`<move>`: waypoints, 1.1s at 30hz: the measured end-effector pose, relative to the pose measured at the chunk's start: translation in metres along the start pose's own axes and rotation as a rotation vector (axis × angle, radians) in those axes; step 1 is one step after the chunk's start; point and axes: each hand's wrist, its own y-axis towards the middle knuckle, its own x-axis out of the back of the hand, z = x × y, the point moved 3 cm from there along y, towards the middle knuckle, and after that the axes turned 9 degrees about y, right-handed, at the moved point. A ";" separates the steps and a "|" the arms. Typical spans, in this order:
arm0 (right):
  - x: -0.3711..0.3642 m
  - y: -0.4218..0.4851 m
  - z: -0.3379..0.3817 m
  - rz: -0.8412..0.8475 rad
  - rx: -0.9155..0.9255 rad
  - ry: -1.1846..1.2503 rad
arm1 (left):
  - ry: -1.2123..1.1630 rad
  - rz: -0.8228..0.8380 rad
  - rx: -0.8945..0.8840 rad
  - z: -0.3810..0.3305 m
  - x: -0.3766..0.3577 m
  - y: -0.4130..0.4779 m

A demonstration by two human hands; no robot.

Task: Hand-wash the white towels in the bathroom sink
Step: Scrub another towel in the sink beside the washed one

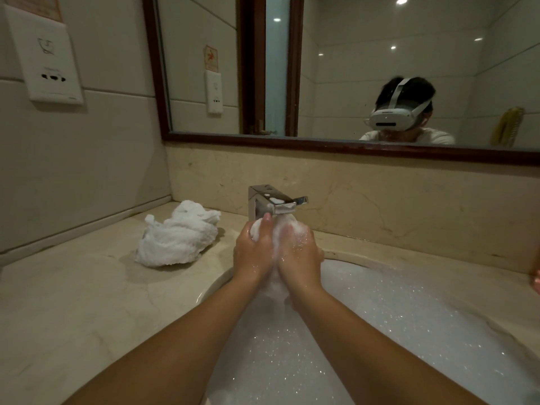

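Left hand [253,254] and right hand [298,255] were clamped together around a soapy white towel [256,228], right under the faucet [270,201], above the sudsy sink [214,285]. A crumpled towel [175,238] lay on the tabletop [73,287], probably finished. This one looked mid-wash, with rinsing to come.

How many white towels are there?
2: crumpled towel on the counter beside the faucet; soapy towel held between left hand and right hand over the sink. Foam may hide more.

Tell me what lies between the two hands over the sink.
Head view: a soapy white towel, gripped between the left hand and right hand just below the faucet spout, above the foamy sink.
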 end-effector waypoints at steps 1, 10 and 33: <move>-0.001 0.000 0.000 -0.011 -0.004 0.007 | -0.011 0.003 0.002 0.001 0.000 0.000; 0.007 -0.006 0.005 -0.048 0.088 -0.030 | -0.001 0.050 -0.050 0.008 -0.005 0.004; 0.011 -0.012 0.002 -0.174 -0.206 0.273 | -0.054 0.033 -0.252 -0.001 -0.004 -0.002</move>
